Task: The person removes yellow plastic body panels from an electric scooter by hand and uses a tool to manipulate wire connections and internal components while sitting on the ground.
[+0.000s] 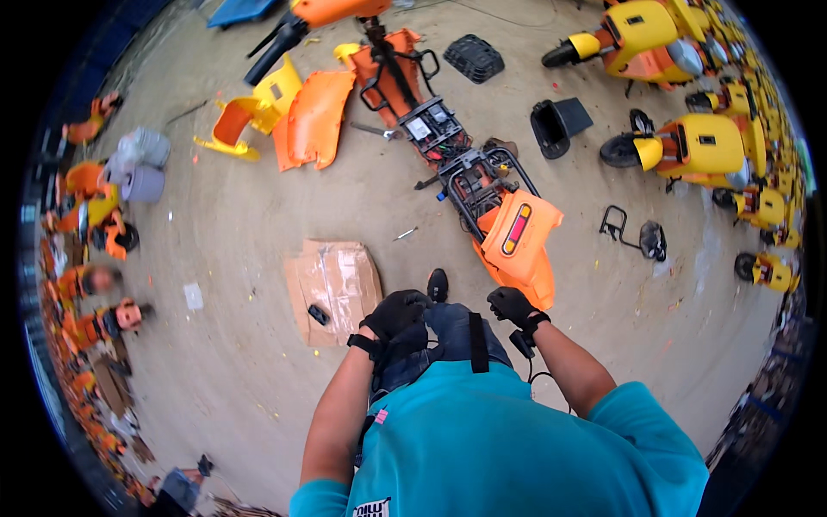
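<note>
My left hand (396,315), in a black glove, is over my left thigh with its fingers curled in. Nothing shows in it. My right hand (513,306), also gloved in black, is held in a loose fist over my right side, apparently empty. Just beyond it stands a partly stripped scooter (454,159), its frame, wiring and electrical parts bare. The orange rear cover (523,222) with a red and yellow tail light is still on it, nearest my right hand. Beside my left hand, a flattened cardboard box (334,280) lies on the floor with a small black object (319,314) on top.
Orange panels (320,116) and yellow panels (245,121) lie left of the scooter. A wrench-like tool (372,131) and a screwdriver-like tool (406,233) are on the floor. A black bin (560,125) and black rack (616,224) lie right. Yellow scooters (702,145) line the right side.
</note>
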Motion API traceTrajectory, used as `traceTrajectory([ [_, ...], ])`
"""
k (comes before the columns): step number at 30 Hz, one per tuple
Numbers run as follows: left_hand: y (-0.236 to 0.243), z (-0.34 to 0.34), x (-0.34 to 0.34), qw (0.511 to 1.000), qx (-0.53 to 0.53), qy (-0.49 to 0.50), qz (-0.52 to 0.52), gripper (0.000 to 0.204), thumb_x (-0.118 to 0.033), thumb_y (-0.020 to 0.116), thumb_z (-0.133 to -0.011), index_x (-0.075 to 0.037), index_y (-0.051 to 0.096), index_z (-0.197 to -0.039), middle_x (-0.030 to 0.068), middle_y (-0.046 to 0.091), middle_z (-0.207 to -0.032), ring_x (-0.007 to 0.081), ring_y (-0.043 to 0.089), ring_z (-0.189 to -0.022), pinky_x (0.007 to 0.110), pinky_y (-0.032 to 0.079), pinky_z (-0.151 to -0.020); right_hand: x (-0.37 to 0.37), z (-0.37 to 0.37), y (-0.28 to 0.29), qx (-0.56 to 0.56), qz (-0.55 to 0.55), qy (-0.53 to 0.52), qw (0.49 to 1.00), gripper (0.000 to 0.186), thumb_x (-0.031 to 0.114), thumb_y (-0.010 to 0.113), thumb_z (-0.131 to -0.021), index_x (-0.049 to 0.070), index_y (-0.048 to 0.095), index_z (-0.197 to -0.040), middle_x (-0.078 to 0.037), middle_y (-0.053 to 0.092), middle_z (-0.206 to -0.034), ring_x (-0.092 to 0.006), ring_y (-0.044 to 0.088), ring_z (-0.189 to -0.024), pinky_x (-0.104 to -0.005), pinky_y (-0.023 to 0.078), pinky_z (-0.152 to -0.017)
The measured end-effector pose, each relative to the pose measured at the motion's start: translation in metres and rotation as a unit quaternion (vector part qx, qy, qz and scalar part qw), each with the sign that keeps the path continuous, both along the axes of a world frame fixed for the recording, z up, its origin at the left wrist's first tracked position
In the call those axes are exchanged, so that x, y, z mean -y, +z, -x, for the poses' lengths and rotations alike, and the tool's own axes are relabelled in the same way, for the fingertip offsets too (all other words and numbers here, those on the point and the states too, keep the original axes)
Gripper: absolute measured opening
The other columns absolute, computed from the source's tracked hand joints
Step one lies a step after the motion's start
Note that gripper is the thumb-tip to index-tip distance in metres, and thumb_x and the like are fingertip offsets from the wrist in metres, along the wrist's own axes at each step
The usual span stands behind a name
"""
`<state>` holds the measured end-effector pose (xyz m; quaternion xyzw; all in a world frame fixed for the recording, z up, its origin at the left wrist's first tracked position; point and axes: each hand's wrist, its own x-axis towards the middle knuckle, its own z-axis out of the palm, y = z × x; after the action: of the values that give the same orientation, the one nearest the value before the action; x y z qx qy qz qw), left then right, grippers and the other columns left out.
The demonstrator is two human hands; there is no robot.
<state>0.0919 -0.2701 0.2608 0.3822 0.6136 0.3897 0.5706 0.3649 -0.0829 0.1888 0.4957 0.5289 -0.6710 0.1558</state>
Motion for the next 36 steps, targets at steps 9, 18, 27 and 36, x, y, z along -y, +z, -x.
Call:
traceTrajectory([
  [9,-0.001,0.059,-0.135,0.963,0.101,-0.168,0.184,0.016,-0.01,0.056,-0.087,-0.004,0.067,-0.096,0.0017,0.065,-0.082,0.0101,0.057,-0.07,0.025,0.048,-0.065,-0.003,-0.024,-0.038,-0.025,0.112,-0.286,0.951,0.019,0.022,0.057,-0.088,0.004,0.062,-0.091,-0.006,0.061,-0.073,-0.0158,0.059,-0.061,-0.0285,0.05,-0.053],
  [18,-0.026,0.074,-0.261,0.883,0.03,-0.458,0.097,0.012,-0.011,0.059,-0.087,-0.002,0.066,-0.093,0.0038,0.065,-0.081,0.0116,0.059,-0.072,0.026,0.048,-0.068,0.042,-0.013,-0.065,0.03,0.007,-0.534,0.845,0.019,0.023,0.055,-0.087,0.007,0.062,-0.08,-0.006,0.06,-0.065,-0.0159,0.057,-0.054,-0.0296,0.046,-0.048],
  [27,-0.146,0.142,-0.278,0.746,-0.002,-0.654,0.125,0.015,-0.012,0.059,-0.082,-0.007,0.069,-0.091,0.0108,0.067,-0.082,0.0241,0.064,-0.079,0.033,0.049,-0.072,0.102,0.07,0.006,0.195,-0.022,-0.616,0.763,0.024,0.025,0.054,-0.091,0.004,0.062,-0.099,-0.004,0.062,-0.079,-0.0128,0.059,-0.068,-0.0277,0.051,-0.061],
  [36,-0.206,0.083,-0.265,0.723,-0.034,-0.659,0.202,0.021,-0.014,0.052,-0.088,-0.01,0.065,-0.104,0.0026,0.051,-0.066,0.0101,0.052,-0.062,0.027,0.042,-0.053,0.215,0.05,-0.111,0.074,0.063,-0.788,0.607,0.024,0.024,0.054,-0.093,0.005,0.062,-0.105,-0.005,0.064,-0.085,-0.0125,0.061,-0.07,-0.0281,0.052,-0.065],
])
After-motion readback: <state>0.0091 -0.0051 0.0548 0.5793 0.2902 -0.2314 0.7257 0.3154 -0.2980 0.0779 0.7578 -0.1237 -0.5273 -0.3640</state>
